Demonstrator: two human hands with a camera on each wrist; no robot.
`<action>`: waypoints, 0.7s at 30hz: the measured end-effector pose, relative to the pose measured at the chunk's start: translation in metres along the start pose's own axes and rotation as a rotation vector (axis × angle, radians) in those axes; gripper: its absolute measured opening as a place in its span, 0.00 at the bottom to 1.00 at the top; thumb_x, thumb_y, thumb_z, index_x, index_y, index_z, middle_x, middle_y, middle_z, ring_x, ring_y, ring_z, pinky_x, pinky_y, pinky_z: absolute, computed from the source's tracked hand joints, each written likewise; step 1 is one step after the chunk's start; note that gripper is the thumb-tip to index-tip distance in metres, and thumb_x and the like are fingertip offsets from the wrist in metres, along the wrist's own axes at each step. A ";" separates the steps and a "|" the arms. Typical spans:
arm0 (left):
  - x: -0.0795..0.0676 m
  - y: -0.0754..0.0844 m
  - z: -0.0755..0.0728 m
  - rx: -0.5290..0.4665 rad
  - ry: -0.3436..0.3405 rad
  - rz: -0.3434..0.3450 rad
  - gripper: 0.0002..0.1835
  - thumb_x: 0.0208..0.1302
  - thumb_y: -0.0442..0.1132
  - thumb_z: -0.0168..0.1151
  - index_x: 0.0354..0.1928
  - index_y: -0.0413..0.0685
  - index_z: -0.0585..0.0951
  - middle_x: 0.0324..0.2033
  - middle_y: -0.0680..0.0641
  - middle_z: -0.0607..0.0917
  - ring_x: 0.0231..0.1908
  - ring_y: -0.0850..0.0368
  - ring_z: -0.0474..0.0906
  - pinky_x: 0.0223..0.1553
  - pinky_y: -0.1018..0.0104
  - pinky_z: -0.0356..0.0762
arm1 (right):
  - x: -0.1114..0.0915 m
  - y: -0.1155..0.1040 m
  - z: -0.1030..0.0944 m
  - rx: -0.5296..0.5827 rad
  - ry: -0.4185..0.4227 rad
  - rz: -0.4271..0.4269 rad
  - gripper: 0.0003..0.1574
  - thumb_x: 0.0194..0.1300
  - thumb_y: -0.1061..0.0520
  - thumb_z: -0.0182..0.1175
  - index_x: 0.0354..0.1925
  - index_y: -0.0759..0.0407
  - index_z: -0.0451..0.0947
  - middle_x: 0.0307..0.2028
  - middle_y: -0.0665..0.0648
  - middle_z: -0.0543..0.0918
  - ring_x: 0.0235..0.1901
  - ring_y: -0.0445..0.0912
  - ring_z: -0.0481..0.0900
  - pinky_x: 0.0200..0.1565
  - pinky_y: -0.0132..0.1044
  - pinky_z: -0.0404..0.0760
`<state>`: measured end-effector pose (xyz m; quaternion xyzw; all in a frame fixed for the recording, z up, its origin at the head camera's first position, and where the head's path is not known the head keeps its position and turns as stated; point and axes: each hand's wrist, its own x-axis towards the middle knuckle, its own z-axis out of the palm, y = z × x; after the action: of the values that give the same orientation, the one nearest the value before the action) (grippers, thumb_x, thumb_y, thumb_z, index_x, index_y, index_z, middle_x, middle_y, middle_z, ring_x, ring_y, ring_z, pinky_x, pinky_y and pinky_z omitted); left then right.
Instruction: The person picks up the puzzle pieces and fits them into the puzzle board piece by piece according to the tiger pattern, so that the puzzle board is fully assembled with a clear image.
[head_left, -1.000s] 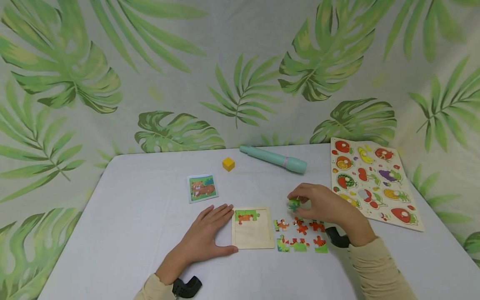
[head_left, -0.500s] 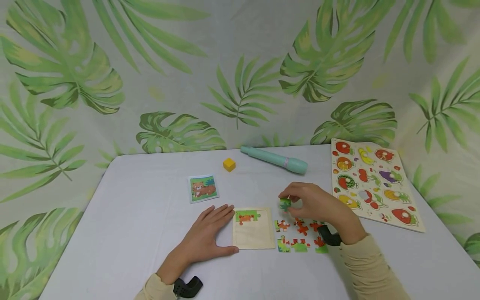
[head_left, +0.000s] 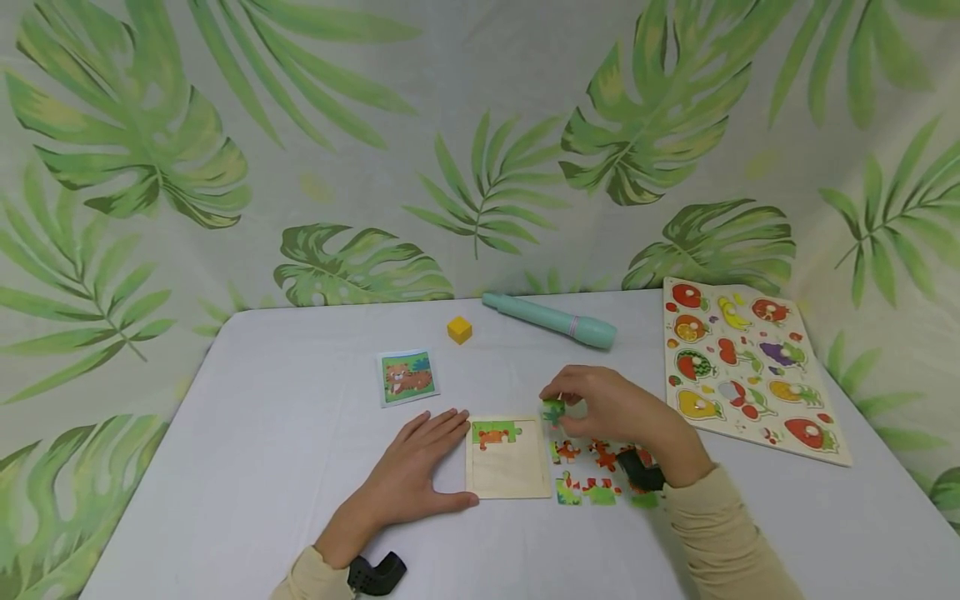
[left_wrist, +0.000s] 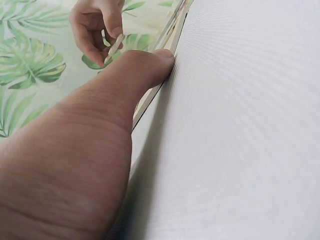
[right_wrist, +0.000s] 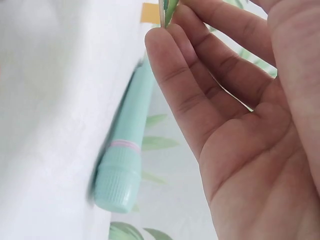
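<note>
My right hand pinches a green puzzle piece between thumb and fingers, just off the top right corner of a square wooden puzzle tray. In the left wrist view the pinched piece shows edge-on. Joined green and orange pieces lie in the tray's upper left. My left hand lies with straight fingers along the tray's left side, thumb at its lower corner. To the right of the tray are several loose puzzle pieces, some partly covered by the right wrist's camera.
A bear picture card lies behind the left hand, with a yellow cube farther back. A mint-green tapered tube lies near the table's back edge. A fruit puzzle board occupies the right side of the white table.
The right hand has moved left with the pinched puzzle piece, from above the loose pieces to the tray's top right corner. The left hand has stayed in place.
</note>
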<state>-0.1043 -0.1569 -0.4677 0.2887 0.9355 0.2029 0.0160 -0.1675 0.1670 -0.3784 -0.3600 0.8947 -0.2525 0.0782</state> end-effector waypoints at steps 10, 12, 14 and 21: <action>0.000 0.000 0.000 -0.002 0.011 0.003 0.56 0.56 0.76 0.64 0.78 0.47 0.66 0.78 0.53 0.64 0.79 0.57 0.56 0.80 0.48 0.51 | 0.005 0.000 0.010 -0.002 -0.031 -0.008 0.19 0.62 0.59 0.71 0.52 0.58 0.86 0.47 0.49 0.86 0.43 0.45 0.82 0.47 0.47 0.87; 0.000 0.000 0.000 -0.001 0.009 0.003 0.56 0.56 0.76 0.64 0.78 0.47 0.66 0.78 0.53 0.64 0.79 0.57 0.56 0.80 0.48 0.51 | 0.006 0.000 0.012 -0.006 -0.030 -0.015 0.19 0.62 0.59 0.71 0.52 0.58 0.86 0.47 0.49 0.86 0.43 0.45 0.83 0.47 0.46 0.87; 0.000 0.000 0.000 -0.001 0.009 0.002 0.56 0.56 0.76 0.64 0.78 0.47 0.66 0.78 0.53 0.64 0.79 0.57 0.56 0.80 0.48 0.51 | 0.007 0.000 0.014 -0.007 -0.032 -0.019 0.19 0.62 0.59 0.70 0.52 0.58 0.86 0.47 0.48 0.86 0.43 0.44 0.83 0.47 0.45 0.87; 0.000 0.001 -0.001 -0.002 0.008 0.003 0.56 0.56 0.75 0.65 0.78 0.47 0.66 0.78 0.53 0.64 0.79 0.56 0.56 0.80 0.48 0.51 | 0.011 -0.002 0.023 -0.005 -0.063 -0.006 0.19 0.61 0.61 0.68 0.52 0.56 0.87 0.47 0.48 0.86 0.43 0.43 0.82 0.47 0.40 0.86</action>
<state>-0.1039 -0.1567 -0.4667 0.2894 0.9349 0.2051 0.0121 -0.1671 0.1490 -0.3969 -0.3704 0.8914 -0.2392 0.1047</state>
